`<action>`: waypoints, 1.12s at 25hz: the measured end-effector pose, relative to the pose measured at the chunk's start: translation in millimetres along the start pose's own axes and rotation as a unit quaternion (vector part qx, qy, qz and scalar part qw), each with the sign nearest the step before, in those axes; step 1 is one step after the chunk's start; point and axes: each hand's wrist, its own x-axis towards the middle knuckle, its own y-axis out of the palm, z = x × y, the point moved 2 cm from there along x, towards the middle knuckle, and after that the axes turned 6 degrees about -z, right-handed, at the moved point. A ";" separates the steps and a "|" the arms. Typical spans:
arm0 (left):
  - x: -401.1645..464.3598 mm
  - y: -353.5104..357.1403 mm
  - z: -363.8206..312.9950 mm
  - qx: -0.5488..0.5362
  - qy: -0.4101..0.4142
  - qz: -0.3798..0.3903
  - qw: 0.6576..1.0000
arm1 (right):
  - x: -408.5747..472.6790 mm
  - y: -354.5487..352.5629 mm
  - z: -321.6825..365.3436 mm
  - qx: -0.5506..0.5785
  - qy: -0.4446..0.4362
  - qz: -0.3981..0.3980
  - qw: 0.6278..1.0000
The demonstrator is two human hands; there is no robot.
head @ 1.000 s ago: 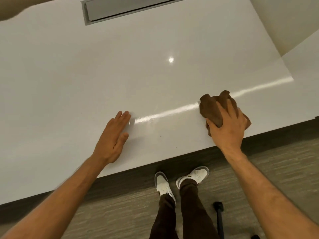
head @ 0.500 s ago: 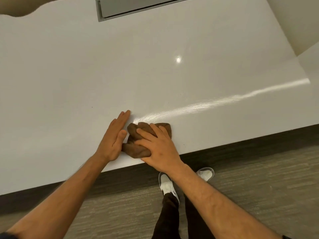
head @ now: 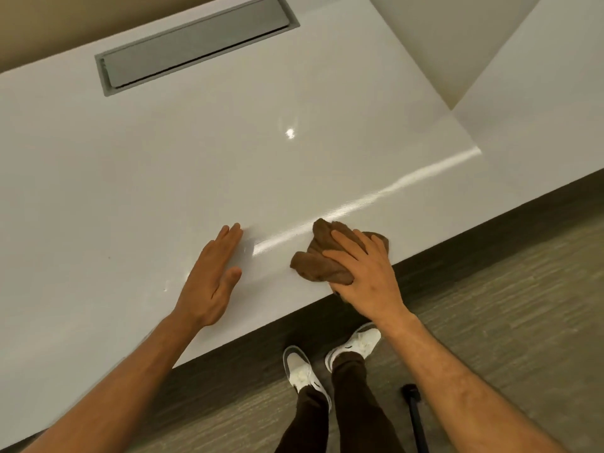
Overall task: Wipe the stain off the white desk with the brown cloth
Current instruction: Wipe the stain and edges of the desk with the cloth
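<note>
Both hands on desk (head: 130, 178). Left hand (head: 212, 276) flat, fingers extended, holding nothing. Right hand (head: 362, 273) pressed on bunched cloth (head: 322, 261), fingers splayed over it, near front edge, just right of left hand. No stain discernible.

No legible text, label, brand mark, number or sign appears on any surface in view: the white worktop (head: 163, 165), the grey recessed panel (head: 196, 44) set into it, the brown cloth (head: 322, 263) and the white shoes (head: 302, 371) all carry no readable lettering
</note>
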 end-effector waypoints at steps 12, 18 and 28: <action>121.9 81.0 -130.1 0.003 0.109 0.077 0.991 | -22.1 -111.9 -134.4 0.068 0.280 -0.125 0.949; 183.2 137.4 -178.9 0.011 0.097 0.093 0.991 | -1.5 -123.2 -173.3 0.046 0.250 -0.186 0.949; 324.2 209.4 -236.2 0.085 0.046 0.052 0.994 | 59.4 -128.3 -232.4 -0.080 0.209 -0.149 0.963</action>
